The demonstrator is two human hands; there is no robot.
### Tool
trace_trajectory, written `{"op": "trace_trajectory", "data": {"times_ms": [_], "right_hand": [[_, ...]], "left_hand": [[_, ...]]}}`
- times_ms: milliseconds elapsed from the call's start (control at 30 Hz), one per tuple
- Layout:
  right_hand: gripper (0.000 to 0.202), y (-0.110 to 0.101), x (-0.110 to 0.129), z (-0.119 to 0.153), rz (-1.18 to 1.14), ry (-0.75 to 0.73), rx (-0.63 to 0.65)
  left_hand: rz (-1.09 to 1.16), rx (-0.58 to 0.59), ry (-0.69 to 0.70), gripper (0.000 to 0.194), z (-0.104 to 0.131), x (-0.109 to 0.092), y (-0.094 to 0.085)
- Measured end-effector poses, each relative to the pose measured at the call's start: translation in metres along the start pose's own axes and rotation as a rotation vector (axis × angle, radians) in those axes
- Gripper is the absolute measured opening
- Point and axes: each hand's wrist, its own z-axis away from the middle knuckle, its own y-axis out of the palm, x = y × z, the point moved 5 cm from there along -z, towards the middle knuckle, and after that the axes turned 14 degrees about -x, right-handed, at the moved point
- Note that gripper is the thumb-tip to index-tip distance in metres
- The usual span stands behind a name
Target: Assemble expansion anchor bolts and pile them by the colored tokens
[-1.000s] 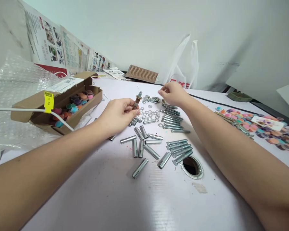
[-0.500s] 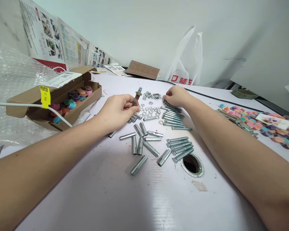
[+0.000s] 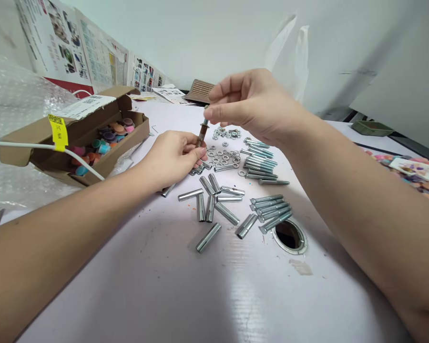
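Observation:
My left hand (image 3: pixel 175 155) is closed around a sleeve anchor (image 3: pixel 202 136), held upright with a rusty brown sleeve, a washer and a threaded end on top. Right at that threaded tip, my right hand (image 3: pixel 248 102) pinches thumb and fingers together on what looks like a small nut, mostly hidden by the fingertips. Below and behind the hands lie loose nuts (image 3: pixel 232 133) and flat washers (image 3: pixel 223 157). Slotted metal sleeves (image 3: pixel 208 237) are scattered in front. Bolts rest in two groups, the farther bolts (image 3: pixel 260 164) under my right forearm and the nearer bolts (image 3: pixel 271 209).
An open cardboard box (image 3: pixel 136 128) with colourful small caps stands on the left, crossed by a white cable (image 3: pixel 25 144). A round table hole (image 3: pixel 290 237) lies beside the nearer bolts. More colourful pieces (image 3: pixel 418 174) and a green tray (image 3: pixel 373 128) are at the right.
My right hand has risen from beside the nuts and farther bolts and moved left to the anchor's tip. My left hand still holds the anchor in nearly the same place.

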Motion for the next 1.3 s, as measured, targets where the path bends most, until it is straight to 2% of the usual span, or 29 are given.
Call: {"op": "trace_trajectory", "data": {"times_ms": [67, 233, 433, 667, 767, 900, 967, 1033, 1133, 1200, 1300], "right_hand": [[0.035, 0.004, 0.002, 0.002, 0.017, -0.027, -0.054], [0.017, 0.01, -0.008, 0.005, 0.122, -0.104, -0.043], [0.02, 0.003, -0.008, 0.004, 0.168, -0.079, -0.147], [0.027, -0.006, -0.017, 0.006, 0.109, -0.009, 0.054], [0.033, -0.011, -0.017, 0.006, 0.197, 0.015, 0.076], [0.059, -0.009, -0.015, 0.007, 0.383, 0.003, 0.071], [0.068, -0.007, -0.014, 0.008, 0.402, -0.029, 0.073], [0.068, -0.006, -0.014, 0.008, 0.339, -0.056, 0.075], [0.057, -0.007, -0.011, 0.008, 0.232, -0.123, 0.107], [0.053, -0.008, -0.012, 0.009, 0.273, -0.14, 0.144], [0.07, -0.007, -0.016, 0.01, 0.37, -0.065, 0.163]], "left_hand": [[-0.012, 0.011, 0.003, 0.014, 0.0, 0.0, 0.0], [-0.108, 0.015, 0.046, 0.018, -0.002, -0.002, -0.003], [-0.19, 0.029, 0.12, 0.022, -0.004, -0.005, -0.006], [-0.239, 0.066, 0.209, 0.019, -0.004, -0.005, -0.007], [-0.287, 0.045, 0.248, 0.021, -0.004, -0.008, -0.01], [-0.393, 0.009, 0.328, 0.022, -0.003, -0.014, -0.014], [-0.416, 0.006, 0.345, 0.023, -0.003, -0.016, -0.016], [-0.439, -0.001, 0.345, 0.024, -0.004, -0.016, -0.017], [-0.472, -0.021, 0.347, 0.026, -0.004, -0.017, -0.02], [-0.476, -0.022, 0.352, 0.026, -0.004, -0.018, -0.021], [-0.473, -0.023, 0.344, 0.026, -0.003, -0.019, -0.021]]}}
